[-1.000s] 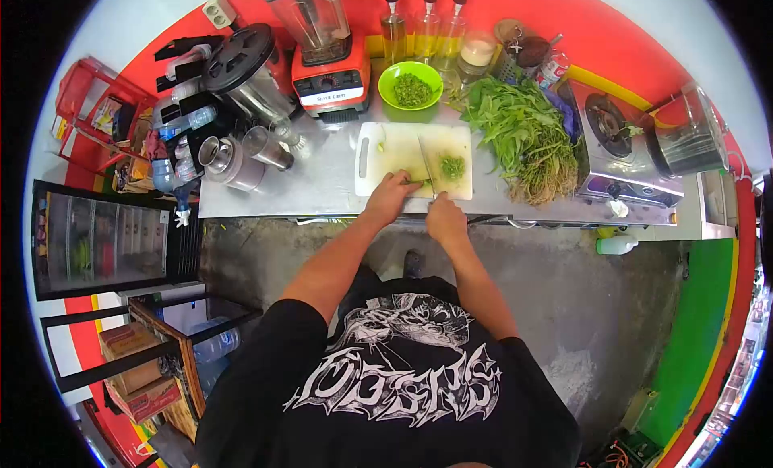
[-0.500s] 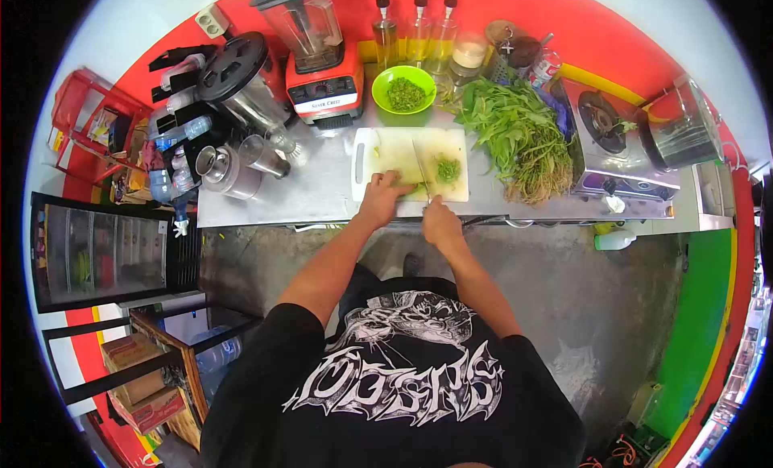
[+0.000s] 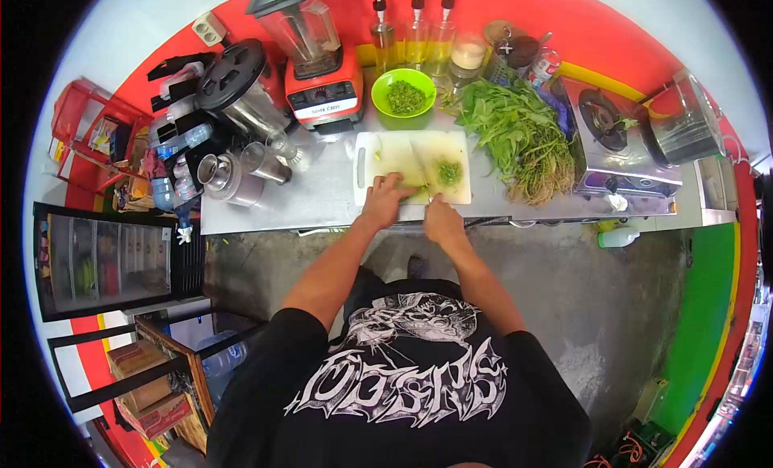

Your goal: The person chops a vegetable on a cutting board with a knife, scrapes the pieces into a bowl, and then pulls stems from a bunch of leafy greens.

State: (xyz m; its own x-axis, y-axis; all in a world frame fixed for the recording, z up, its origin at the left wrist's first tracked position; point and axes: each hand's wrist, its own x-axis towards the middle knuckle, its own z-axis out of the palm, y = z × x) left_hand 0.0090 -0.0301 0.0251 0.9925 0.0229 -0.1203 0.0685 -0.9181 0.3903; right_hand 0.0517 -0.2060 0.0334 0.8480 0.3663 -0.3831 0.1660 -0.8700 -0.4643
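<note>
Two hands busy: my right hand [image 3: 443,220] grips the knife [image 3: 419,163], my left hand [image 3: 383,202] holds greens [image 3: 418,191] down on the cutting board [image 3: 393,146]; they're probably light, soft, slippery, best pinned just clear of the knife.

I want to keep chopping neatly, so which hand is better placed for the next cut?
Probably the right hand: it grips the knife on the cutting board, while the left hand seems to steady the greens beside the blade.
</note>
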